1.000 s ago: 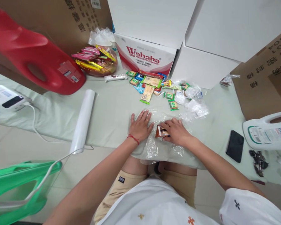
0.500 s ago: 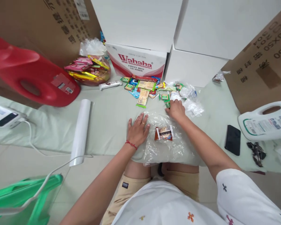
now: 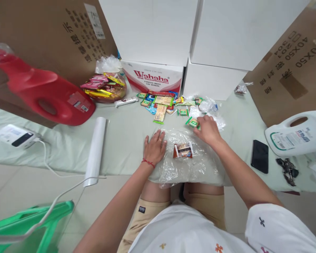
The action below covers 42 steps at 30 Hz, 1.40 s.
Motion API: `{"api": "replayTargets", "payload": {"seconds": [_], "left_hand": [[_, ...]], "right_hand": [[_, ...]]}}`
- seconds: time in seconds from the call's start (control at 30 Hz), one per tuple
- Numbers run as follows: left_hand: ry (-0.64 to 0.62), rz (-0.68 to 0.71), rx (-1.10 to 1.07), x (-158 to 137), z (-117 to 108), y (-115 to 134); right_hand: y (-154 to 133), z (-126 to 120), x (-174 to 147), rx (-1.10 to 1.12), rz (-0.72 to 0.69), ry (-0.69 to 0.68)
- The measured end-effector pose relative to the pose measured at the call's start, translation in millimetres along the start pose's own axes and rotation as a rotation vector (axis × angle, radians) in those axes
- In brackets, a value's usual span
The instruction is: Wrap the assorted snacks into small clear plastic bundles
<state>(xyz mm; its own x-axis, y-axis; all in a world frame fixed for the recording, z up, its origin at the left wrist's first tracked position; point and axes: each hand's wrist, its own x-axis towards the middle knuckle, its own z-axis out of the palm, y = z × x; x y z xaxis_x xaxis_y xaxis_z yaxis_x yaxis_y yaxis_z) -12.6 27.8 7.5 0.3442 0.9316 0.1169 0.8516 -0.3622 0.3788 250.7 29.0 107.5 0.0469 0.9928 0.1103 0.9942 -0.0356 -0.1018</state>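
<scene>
A clear plastic bag (image 3: 189, 163) lies flat on the pale green mat (image 3: 121, 137) in front of me. My left hand (image 3: 155, 148) rests palm down on the bag's left edge, fingers spread. A brown and white snack packet (image 3: 183, 150) lies on the bag's middle. My right hand (image 3: 208, 130) is at the bag's far edge, with its fingers closed on a small green and white snack packet (image 3: 192, 122). Beyond it lies a pile of several small snack packets (image 3: 163, 103).
A red jug (image 3: 42, 95) lies at the left, a white jug (image 3: 297, 133) at the right. A white roll (image 3: 96, 149), a black phone (image 3: 260, 156), keys (image 3: 286, 170), a bowl of sweets (image 3: 105, 88), and cardboard and white boxes (image 3: 152, 75) surround the mat.
My right hand left the brown packet on the bag, reached to the snack pile and now draws back holding a small green packet. My left hand stayed put.
</scene>
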Motion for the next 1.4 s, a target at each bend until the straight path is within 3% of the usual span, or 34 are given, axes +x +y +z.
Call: {"api": "replayTargets", "payload": {"seconds": [0.1, 0.17, 0.27, 0.33, 0.4, 0.47, 0.5, 0.6, 0.7, 0.8, 0.9, 1.0, 1.13, 1.27, 1.4], "left_hand": [[0.068, 0.012, -0.084, -2.1, 1.6, -9.3], [0.159, 0.031, -0.15, -3.6, 0.1, -17.5], [0.349, 0.015, -0.175, 0.3, -11.0, -23.3], [0.414, -0.003, -0.139, 10.4, -22.8, -18.4], [0.355, 0.032, -0.082, 26.3, -33.3, -7.7], [0.176, 0.104, -0.001, 44.3, -38.8, 4.1], [0.062, 0.127, 0.044, 52.6, -39.4, 8.8], [-0.213, 0.134, 0.154, 68.5, -35.9, 15.7], [-0.26, 0.126, 0.152, 70.0, -34.9, 14.2], [-0.255, 0.153, 0.066, 63.5, -41.4, 11.1], [-0.282, 0.2, 0.01, 54.4, -48.9, 9.3], [-0.22, 0.303, -0.035, 42.6, -52.1, 10.1], [-0.167, 0.501, 0.023, 18.0, -51.0, 15.9], [-0.232, 0.715, 0.086, -14.2, -45.6, 16.0], [-0.332, 0.805, -0.035, -40.9, -40.3, 4.1]], "right_hand": [[43.9, -10.6, -47.1, 0.115, -0.023, 0.165], [83.6, -3.4, -78.9, 0.178, 0.033, 0.189], [134.6, 18.4, -112.0, 0.189, 0.15, 0.016], [147.8, 28.0, -115.8, 0.165, 0.172, -0.069], [138.4, 28.7, -101.8, 0.159, 0.12, -0.005], [108.9, 23.7, -73.2, 0.196, -0.008, 0.103], [89.2, 21.5, -55.7, 0.225, -0.106, 0.091], [27.2, 24.2, -2.0, 0.313, -0.347, -0.14], [-15.4, 38.2, 38.8, 0.329, -0.446, -0.393], [-29.4, 43.4, 60.5, 0.357, -0.551, -0.572], [-21.4, 28.6, 66.9, 0.368, -0.612, -0.693], [-1.2, 3.2, 58.1, 0.29, -0.618, -0.699], [24.4, -16.1, 14.7, 0.083, -0.542, -0.535], [38.5, 1.1, -50.6, -0.027, -0.545, -0.391], [54.3, 24.4, -106.4, 0.093, -0.562, -0.366]]}}
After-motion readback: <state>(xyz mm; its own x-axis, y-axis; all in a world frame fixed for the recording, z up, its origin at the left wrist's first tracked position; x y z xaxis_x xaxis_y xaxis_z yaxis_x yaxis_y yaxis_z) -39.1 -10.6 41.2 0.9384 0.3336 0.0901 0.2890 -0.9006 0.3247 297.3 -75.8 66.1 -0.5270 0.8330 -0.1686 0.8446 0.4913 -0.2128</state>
